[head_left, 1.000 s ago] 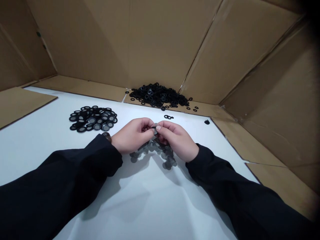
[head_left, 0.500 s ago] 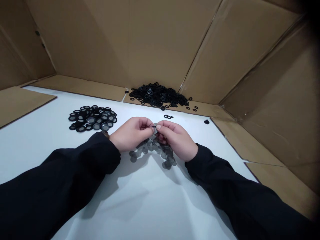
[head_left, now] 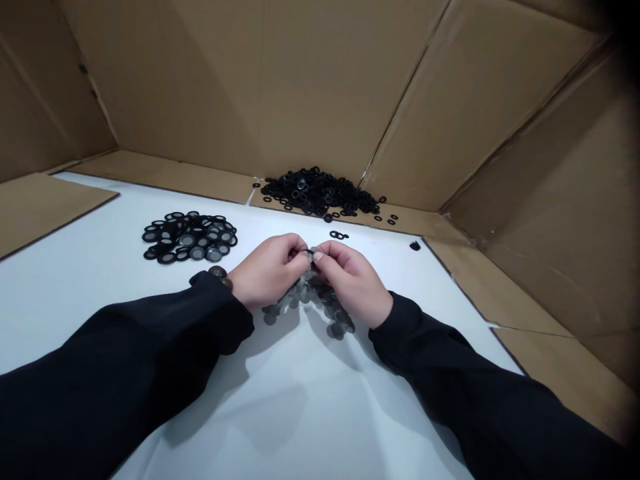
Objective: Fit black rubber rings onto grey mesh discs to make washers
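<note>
1. The left hand [head_left: 270,273] and the right hand [head_left: 353,277] come together at the fingertips, thumbs facing, both pinching a black ring [head_left: 309,252] between them; the fingers hide most of it.
2. That ring is held above the worktop [head_left: 280,407], over the far part of a scatter of grey discs [head_left: 339,327]. The discs lie loose and overlapping beneath and between the hands; whether one sits within the held ring, I cannot tell.
3. Beyond the left forearm lies a pile of ringed discs [head_left: 190,239], each a grey centre with a black rim.
4. Farther off, against the cardboard wall [head_left: 310,80], a heap of black rings [head_left: 317,190] rests on a cardboard strip, with several strays around it.
5. A few small rings [head_left: 339,235] lie on the worktop between that heap and the hands.
6. A small black piece [head_left: 415,246] lies off to the right, near the cardboard edge.
7. Dark round beads [head_left: 219,272] show at the left wrist, beside the black sleeve.
</note>
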Tool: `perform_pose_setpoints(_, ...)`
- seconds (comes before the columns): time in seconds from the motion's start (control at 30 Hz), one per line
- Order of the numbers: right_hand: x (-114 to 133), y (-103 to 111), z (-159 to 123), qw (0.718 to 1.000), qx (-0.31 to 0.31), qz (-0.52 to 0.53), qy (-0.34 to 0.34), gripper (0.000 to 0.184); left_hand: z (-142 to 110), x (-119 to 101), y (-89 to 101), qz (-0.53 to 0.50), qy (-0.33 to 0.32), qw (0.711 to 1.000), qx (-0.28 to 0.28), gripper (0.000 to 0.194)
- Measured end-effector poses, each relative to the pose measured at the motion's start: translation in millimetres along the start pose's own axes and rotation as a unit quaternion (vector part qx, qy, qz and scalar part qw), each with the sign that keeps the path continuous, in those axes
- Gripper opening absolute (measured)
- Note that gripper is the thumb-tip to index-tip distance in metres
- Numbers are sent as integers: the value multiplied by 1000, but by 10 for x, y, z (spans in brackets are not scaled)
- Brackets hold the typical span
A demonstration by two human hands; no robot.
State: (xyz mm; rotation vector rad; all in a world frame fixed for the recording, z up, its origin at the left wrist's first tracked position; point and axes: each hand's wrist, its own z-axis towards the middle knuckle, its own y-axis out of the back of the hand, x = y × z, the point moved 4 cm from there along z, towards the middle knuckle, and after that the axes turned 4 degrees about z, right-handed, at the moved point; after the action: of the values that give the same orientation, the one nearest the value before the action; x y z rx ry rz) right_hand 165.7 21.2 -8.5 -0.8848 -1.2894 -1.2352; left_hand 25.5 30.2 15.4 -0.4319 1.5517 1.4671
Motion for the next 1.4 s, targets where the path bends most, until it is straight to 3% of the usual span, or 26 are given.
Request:
perform_pose_setpoints(0.43, -7, 1, 0, 999, 7, 42, -33, 22, -30, -1, -29, -5, -10, 1000, 5, 12)
perform_pose_setpoints(0.87, 8, 16, -7, 1000, -15, 5, 15, 18, -17, -4, -28, -20, 3, 1000, 7, 14)
perform_pose_setpoints(1.1, 57, 34, -17, 997, -6, -58, 44, 17, -29, 13, -40, -56, 8, 998, 13, 15)
perform_pose_setpoints(1.27, 92, 67, -32, 987, -39, -127, 88, 13, -18, 13, -36, -73, -1, 997, 5, 16)
perform_pose_setpoints(1.4, 84, 42, -23, 988, -35, -123, 86, 14, -16, 0, -33, -89, 11, 996, -7, 16)
